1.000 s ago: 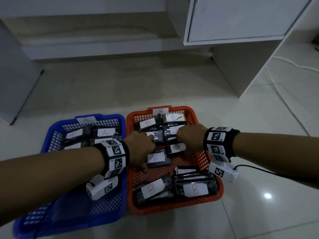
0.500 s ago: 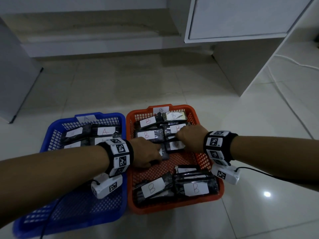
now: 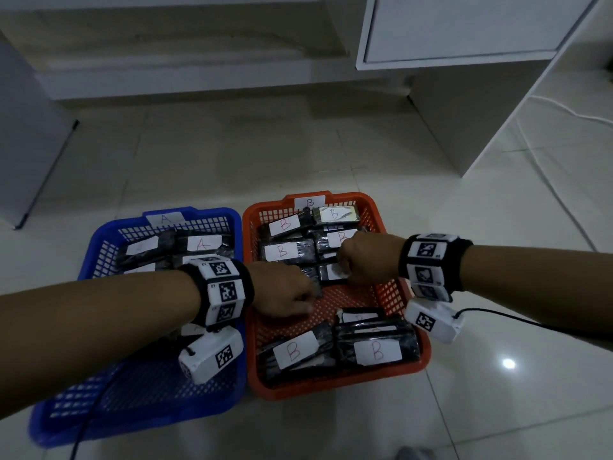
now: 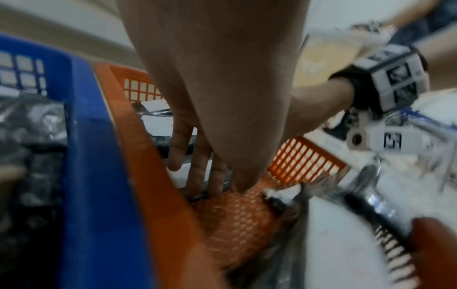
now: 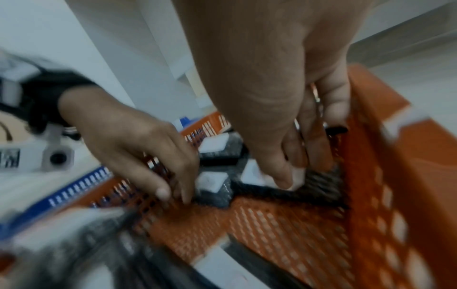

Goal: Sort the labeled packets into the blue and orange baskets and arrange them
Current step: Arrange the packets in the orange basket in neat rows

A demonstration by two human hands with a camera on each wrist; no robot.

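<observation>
- Two baskets sit side by side: blue basket [image 3: 99,247] for A packets, orange basket [image 3: 381,214] for B.
- Your left hand [image 3: 282,290], fingers nearly straight, presses one middle packet [image 5: 212,187] to align it.
- Your right hand [image 3: 368,260], fingers curled, holds the neighbouring packet [image 5: 319,187].

blue basket [image 3: 99,247]: far-rim tag [image 3: 165,219] reads "a"; one packet label [image 3: 203,243] inside reads "a". orange basket [image 3: 423,351]: far-rim tag [image 3: 309,202] reads "b"; packet labels read "b", far [image 3: 284,224] and near [image 3: 377,352]. wrist markers: coded squares, no readable text.
</observation>
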